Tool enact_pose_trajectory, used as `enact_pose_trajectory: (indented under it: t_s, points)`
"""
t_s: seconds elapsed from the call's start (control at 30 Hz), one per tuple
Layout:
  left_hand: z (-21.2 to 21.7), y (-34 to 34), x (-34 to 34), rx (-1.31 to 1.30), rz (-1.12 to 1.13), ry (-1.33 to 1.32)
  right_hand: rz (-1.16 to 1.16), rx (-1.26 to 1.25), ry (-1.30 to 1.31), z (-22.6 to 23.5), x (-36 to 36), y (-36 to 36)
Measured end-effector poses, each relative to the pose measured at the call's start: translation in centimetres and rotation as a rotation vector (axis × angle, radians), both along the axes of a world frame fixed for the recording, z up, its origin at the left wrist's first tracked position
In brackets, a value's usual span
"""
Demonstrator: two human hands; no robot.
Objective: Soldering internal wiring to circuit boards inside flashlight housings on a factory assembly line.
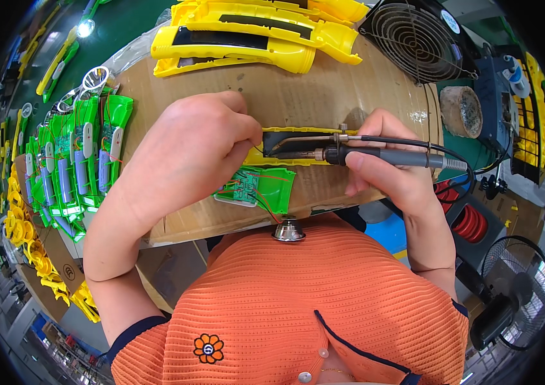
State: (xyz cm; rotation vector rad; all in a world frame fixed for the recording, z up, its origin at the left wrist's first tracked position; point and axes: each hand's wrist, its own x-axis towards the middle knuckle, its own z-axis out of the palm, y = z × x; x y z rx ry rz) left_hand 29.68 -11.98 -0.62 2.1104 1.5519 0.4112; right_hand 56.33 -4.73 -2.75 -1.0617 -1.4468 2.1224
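Head view: the right hand (397, 183) grips a soldering iron (388, 156), its tip over the dark panel (279, 138) inside a yellow shell (285, 161) lying across the cardboard (150, 83) on the desk. The left hand (198, 131) is closed in a pinch at the shell's left end, by a thin dark lead; its exact hold is hidden. Just below lies a green housing (279, 186) with a circuit board (245, 187) and red wires, one running toward a silver reflector cup (288, 230). The job looks partway along: board and wires are in place, but the green and yellow halves are not yet closed together. Farther out, green housings (121, 109) with blue batteries (103, 170) stand at left, and yellow shells (292, 58) lie piled beyond, apparently also unjoined.
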Motion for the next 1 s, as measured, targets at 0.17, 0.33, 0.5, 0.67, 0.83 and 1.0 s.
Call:
enact_pose_trajectory:
  t_s: [0.17, 0.33, 0.5, 0.67, 0.83, 1.0]
  points:
    - [0.0, 0.0, 0.2, 0.011, -0.011, 0.03, -0.007, -0.019, -0.009, 0.2, -0.2, 0.2]
    - [0.1, -0.1, 0.3, 0.028, -0.009, 0.047, -0.004, -0.043, 0.006, 0.1, -0.2, 0.5]
    - [0.2, 0.0, 0.3, 0.026, -0.014, 0.051, -0.043, -0.053, 0.106, -0.3, 0.1, 0.5]
    - [0.3, 0.1, 0.4, 0.017, -0.008, 0.05, -0.09, -0.055, 0.185, -0.8, 0.8, 0.6]
    - [0.6, 0.1, 0.4, 0.003, -0.019, 0.071, -0.159, -0.032, 0.28, -1.3, 1.9, 0.3]
    - [0.9, 0.2, 0.6, 0.002, -0.027, 0.116, -0.188, 0.101, 0.256, -1.6, 2.7, 0.1]
